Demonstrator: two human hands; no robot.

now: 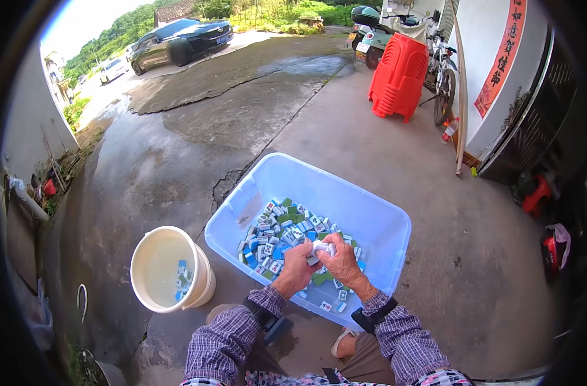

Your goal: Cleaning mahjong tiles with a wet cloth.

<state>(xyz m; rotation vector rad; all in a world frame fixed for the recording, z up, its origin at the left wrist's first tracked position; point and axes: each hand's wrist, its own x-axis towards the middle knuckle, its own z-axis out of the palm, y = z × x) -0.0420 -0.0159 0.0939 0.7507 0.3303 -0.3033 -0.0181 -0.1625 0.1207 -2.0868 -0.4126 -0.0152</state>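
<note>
Mahjong tiles (pixel 274 239) lie heaped in a translucent blue plastic tub (pixel 370 212), some with green or blue backs up and others face up. Above the heap, my left hand (pixel 297 268) grips a mahjong tile (pixel 313 261), mostly hidden by the fingers. My right hand (pixel 342 263) presses a bunched white cloth (pixel 323 247) against it. The two hands meet over the tub's near side. To the left stands a cream plastic bucket (pixel 146 263) of water, with several tiles (pixel 182 282) at its bottom.
The tub rests on a cracked, partly wet concrete floor (pixel 447 289). Stacked red plastic stools (pixel 399 77) stand beyond it, near a bicycle (pixel 443 87) and a scooter (pixel 370 41). A dark car (pixel 177 43) is parked at the back left. My shoe (pixel 342 341) is close to the tub's near edge.
</note>
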